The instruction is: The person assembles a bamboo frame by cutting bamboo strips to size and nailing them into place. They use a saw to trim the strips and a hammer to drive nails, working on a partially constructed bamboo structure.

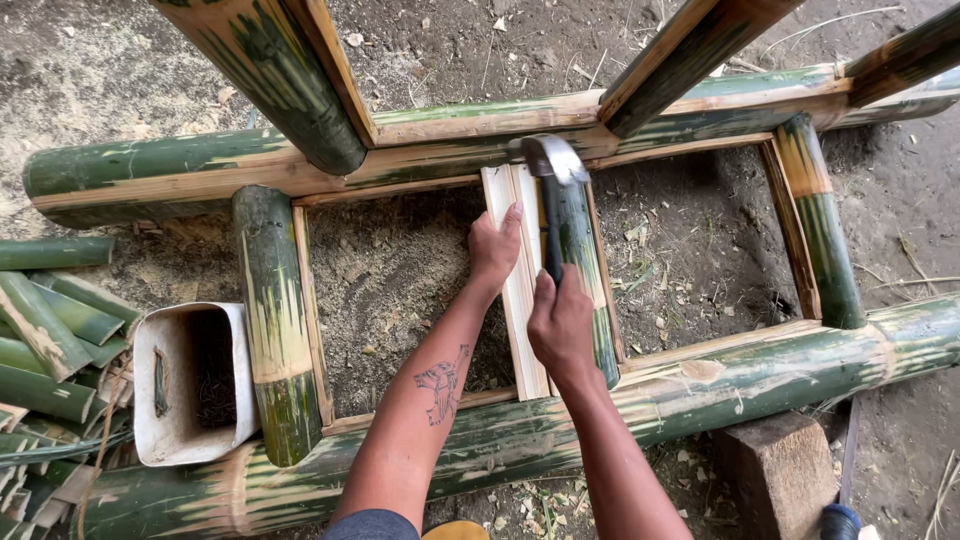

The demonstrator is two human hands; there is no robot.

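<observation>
My right hand point(562, 325) grips the black handle of a hammer point(551, 170); its steel head sits at the far end of a pale split bamboo slat point(521, 300). My left hand point(494, 245) lies flat on that slat, fingers pointing away, holding it against a green bamboo crosspiece point(580, 245). The slat spans between two long green bamboo poles, the far one point(150, 175) and the near one point(760, 375), which form a ladder-like frame on the ground.
A cut white plastic container point(170, 400) holding nails stands at left beside another crosspiece point(272, 320). Split bamboo pieces point(50, 340) are piled at far left. A wooden block point(780, 470) props the near pole. Dirt ground lies all around.
</observation>
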